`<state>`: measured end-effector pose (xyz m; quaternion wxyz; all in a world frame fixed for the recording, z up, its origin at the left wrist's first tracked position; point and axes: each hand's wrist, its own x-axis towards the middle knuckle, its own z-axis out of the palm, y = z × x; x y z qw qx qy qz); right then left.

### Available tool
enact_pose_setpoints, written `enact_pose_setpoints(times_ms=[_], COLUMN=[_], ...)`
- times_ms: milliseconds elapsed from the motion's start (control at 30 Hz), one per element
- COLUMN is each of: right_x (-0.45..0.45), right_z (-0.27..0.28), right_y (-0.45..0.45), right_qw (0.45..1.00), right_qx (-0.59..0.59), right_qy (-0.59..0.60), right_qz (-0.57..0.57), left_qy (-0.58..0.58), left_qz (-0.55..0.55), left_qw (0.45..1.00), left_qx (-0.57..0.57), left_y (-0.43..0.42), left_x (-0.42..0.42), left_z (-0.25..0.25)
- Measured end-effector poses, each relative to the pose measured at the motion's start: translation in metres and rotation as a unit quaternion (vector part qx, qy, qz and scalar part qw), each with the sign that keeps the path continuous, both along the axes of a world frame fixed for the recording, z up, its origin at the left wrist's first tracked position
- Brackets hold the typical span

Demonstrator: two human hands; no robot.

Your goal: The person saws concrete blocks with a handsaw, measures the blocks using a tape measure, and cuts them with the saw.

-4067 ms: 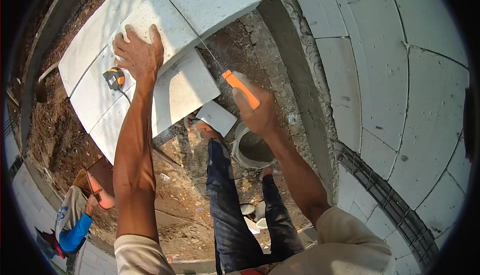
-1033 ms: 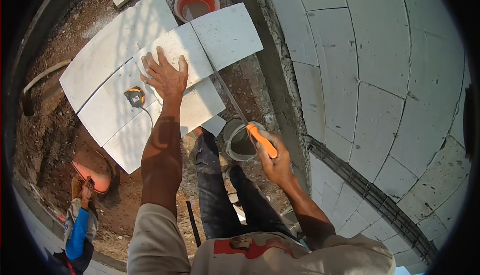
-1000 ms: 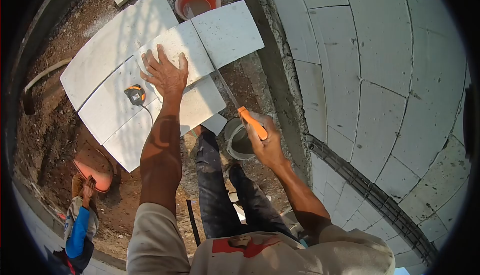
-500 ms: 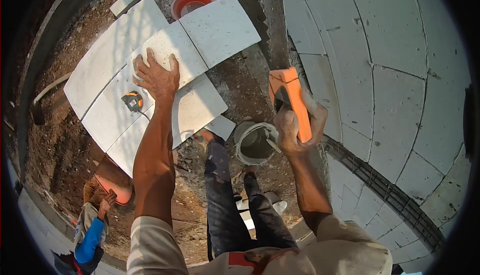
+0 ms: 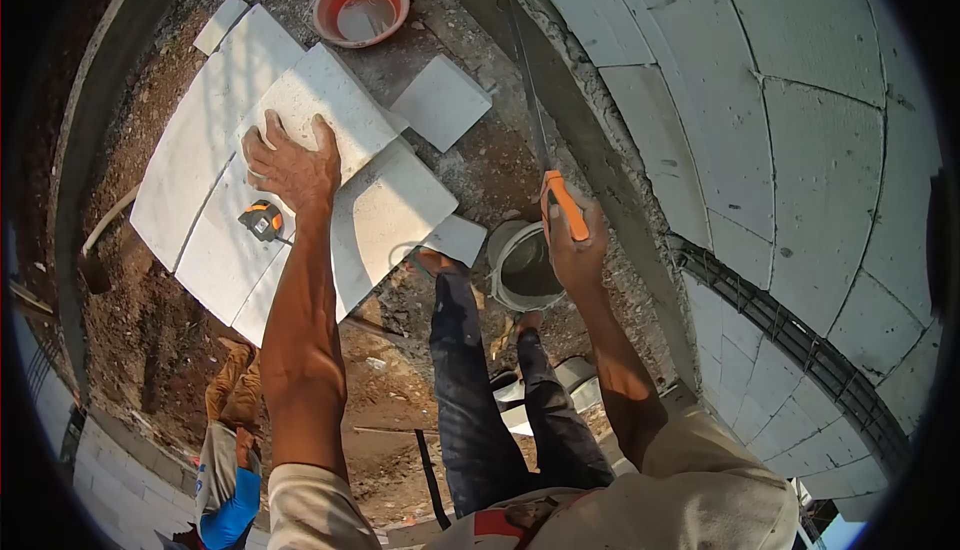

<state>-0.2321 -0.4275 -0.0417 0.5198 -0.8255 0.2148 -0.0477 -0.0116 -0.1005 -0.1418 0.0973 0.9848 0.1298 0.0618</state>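
My left hand (image 5: 290, 162) lies with fingers spread on top of a white lightweight concrete block (image 5: 325, 90), which rests on a stack of similar blocks (image 5: 215, 140). Just below that hand, a black and orange tape measure (image 5: 262, 220) sits on the blocks. Wrapped round the orange handle of a handsaw (image 5: 540, 115), my right hand (image 5: 580, 250) is closed. The saw blade points away from me, edge-on to the camera and apart from the blocks. A separate square piece of block (image 5: 441, 102) lies on the ground beyond the stack.
A red basin (image 5: 361, 8) stands at the far side. Beside my feet is a bucket (image 5: 526, 265) of grey material. A block wall (image 5: 820, 170) rises on the right, with a rebar strip (image 5: 790, 325) along it. Another person (image 5: 230, 450) is at lower left.
The end piece of the top block has separated and dropped to the ground. My right hand has lowered, and the saw has turned edge-on. My left hand stays on the block.
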Motion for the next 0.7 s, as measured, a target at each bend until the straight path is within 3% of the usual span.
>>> enact_pose_setpoints(times_ms=[133,200,300,500,567,700], right_x=[-0.007,-0.005,-0.011,-0.04,-0.036,0.02], right_z=[0.059,0.083,0.085,0.105,0.09,0.005], right_y=[0.031,0.041,0.051,0.037,0.033,0.027], right_qw=[0.998,0.993,0.976,0.974,0.975,0.943], right_qx=[-0.02,0.033,0.057,0.078,0.077,0.206], right_qy=[-0.046,0.048,0.117,0.132,0.113,0.215], right_qz=[0.034,0.106,0.177,0.168,0.177,0.15], left_qy=[-0.003,0.001,-0.002,-0.016,-0.013,0.001], left_qz=[0.004,0.013,0.011,0.005,0.008,0.007], left_qw=[1.0,0.999,0.999,0.998,0.998,1.0], left_qx=[0.012,0.039,0.044,0.056,0.063,0.028], left_y=[-0.001,-0.005,-0.004,-0.004,-0.004,0.0], left_x=[0.001,0.0,-0.001,0.0,0.001,-0.001], left_z=[-0.001,0.003,0.001,0.002,-0.001,-0.002])
